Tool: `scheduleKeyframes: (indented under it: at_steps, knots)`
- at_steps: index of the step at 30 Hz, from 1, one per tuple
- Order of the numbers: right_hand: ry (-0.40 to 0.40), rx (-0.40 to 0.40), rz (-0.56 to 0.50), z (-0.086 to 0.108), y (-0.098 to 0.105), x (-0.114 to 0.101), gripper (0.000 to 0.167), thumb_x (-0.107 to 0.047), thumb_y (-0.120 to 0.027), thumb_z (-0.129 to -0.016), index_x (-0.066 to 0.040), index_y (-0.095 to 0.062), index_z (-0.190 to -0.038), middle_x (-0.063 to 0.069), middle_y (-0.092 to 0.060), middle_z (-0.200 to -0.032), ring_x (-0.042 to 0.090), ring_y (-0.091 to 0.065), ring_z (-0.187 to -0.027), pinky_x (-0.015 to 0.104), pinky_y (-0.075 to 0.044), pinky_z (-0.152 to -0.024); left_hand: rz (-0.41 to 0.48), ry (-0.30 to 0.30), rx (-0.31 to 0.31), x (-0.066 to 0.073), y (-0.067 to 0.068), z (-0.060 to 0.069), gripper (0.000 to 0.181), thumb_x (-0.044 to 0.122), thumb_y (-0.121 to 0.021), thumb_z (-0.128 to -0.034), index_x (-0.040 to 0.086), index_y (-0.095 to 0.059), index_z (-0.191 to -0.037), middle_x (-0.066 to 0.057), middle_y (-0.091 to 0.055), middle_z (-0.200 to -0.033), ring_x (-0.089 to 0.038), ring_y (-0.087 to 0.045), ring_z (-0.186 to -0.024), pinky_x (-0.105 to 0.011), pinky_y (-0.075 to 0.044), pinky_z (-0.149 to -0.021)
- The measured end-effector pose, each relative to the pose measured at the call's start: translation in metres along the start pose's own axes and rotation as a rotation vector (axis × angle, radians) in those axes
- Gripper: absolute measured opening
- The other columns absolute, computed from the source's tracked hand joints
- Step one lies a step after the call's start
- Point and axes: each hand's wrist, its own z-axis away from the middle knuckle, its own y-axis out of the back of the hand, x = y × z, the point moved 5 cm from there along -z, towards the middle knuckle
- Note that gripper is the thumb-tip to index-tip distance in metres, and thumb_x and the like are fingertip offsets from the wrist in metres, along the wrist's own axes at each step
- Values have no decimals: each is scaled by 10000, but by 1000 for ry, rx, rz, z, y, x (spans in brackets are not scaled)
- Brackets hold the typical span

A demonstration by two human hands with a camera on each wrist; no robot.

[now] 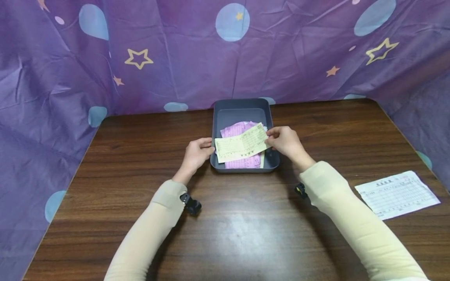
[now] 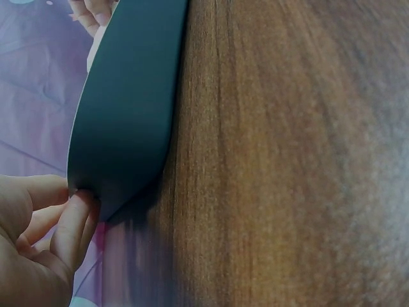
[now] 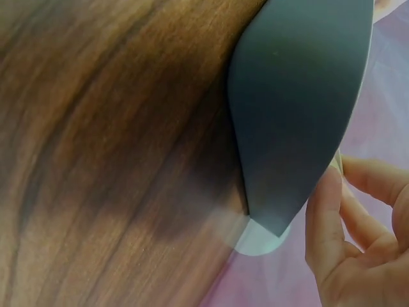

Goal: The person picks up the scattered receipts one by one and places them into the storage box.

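Note:
A dark grey tray (image 1: 242,104) stands at the back middle of the table with its long side pointing away. Across it lies a creased pale yellow paper slip (image 1: 230,147) with printed lines, over several pink slips (image 1: 242,164). My right hand (image 1: 286,142) pinches the right end of the yellow slip above the tray's right rim; in the right wrist view, a sliver of paper shows between the fingertips. At the left rim, near the slip's left end, my left hand (image 1: 197,156) pinches the tray's edge (image 2: 121,128) between thumb and finger.
A white printed form (image 1: 397,195) with torn edges lies on the right of the brown wooden table (image 1: 242,230), beside the right forearm. Behind the table hangs a purple curtain (image 1: 193,50) with stars and blue dots, close to the tray's far end.

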Motion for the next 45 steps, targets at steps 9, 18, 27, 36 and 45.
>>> scheduleKeyframes:
  at_steps: [9, 18, 27, 36, 45]
  knots:
    - [5, 5, 39, 0, 6, 2, 341, -125, -618, -854, 59, -651, -1139, 205, -698, -953, -31, -542, -539, 114, -491, -543, 8, 3, 7, -2, 1, 0, 406, 19, -588, -901, -34, -547, -1301, -248, -611, -1257, -335, -633, -1116, -371, -578, -899]
    - [-27, -7, -77, 1, 19, 10, 351, -152, -609, -899, 66, -621, -1174, 179, -665, -986, 29, -602, -647, 256, -605, -680, -9, 10, 11, -2, 3, 2, 406, 28, -591, -900, -24, -552, -1301, -241, -614, -1257, -329, -640, -1097, -362, -582, -889]
    - [-64, 3, -213, 5, 58, 31, 413, -110, -547, -928, 136, -510, -1258, -236, -559, -665, -56, -577, -612, 140, -555, -609, -6, 8, 15, -5, 4, 1, 408, 26, -597, -894, -26, -555, -1297, -246, -619, -1247, -331, -639, -1100, -356, -587, -878]
    - [-117, 68, -310, 19, 117, 78, 187, -78, -500, -945, -213, -629, -946, -301, -580, -654, -82, -597, -616, 118, -551, -585, -1, 3, 15, -5, 5, 0, 404, 17, -600, -891, -35, -559, -1289, -255, -621, -1235, -340, -632, -1116, -370, -583, -887]
    - [-214, 122, -390, 41, 163, 148, 382, -92, -514, -943, -407, -582, -738, -270, -613, -650, -72, -613, -580, 102, -532, -552, -10, -6, 23, -4, 7, 0, 399, 24, -598, -892, -35, -564, -1285, -252, -624, -1234, -338, -633, -1109, -375, -583, -887]
